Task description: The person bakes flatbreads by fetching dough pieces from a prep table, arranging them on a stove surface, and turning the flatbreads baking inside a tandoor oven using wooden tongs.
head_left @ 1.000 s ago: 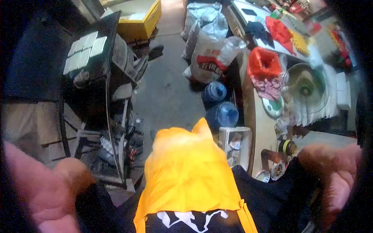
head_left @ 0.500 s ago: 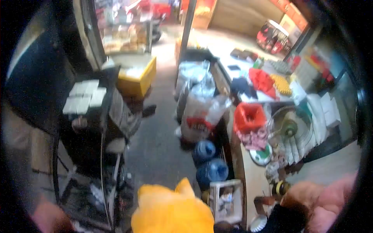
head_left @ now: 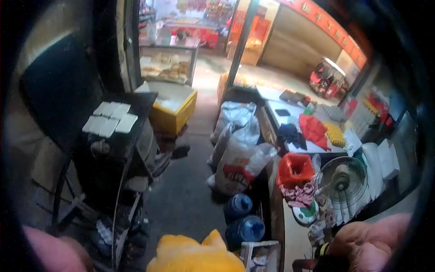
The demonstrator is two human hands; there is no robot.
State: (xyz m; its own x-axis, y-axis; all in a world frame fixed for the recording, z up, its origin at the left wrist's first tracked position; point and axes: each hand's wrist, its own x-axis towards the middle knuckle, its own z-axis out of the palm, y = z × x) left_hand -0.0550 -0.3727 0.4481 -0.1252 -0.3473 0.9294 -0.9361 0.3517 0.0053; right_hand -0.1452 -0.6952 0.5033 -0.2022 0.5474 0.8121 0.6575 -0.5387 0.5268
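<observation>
At the lower right edge, close to the camera, my right hand (head_left: 369,242) shows as curled skin; its fingers are not clear enough to tell what they do. Only a blurred patch of my left hand (head_left: 56,254) appears at the lower left edge, with its fingers out of sight. Between them, at the bottom middle, is a bright yellow, soft-looking thing (head_left: 195,256) that I cannot name. Neither hand visibly touches it. Near my right hand are a standing fan (head_left: 342,181), a pink cloth (head_left: 299,195) and a red plastic basket (head_left: 295,170).
White tiles or packets (head_left: 108,119) lie on a dark stand at left, beside a yellow crate (head_left: 174,109). Full plastic bags (head_left: 240,163), blue water jugs (head_left: 247,229) and a white box (head_left: 260,256) line the floor at right. Dark floor (head_left: 181,195) runs towards the doorway.
My view has tilted up and steadied, so the room sits lower in the picture. The yellow thing and my right hand also appear slightly lower.
</observation>
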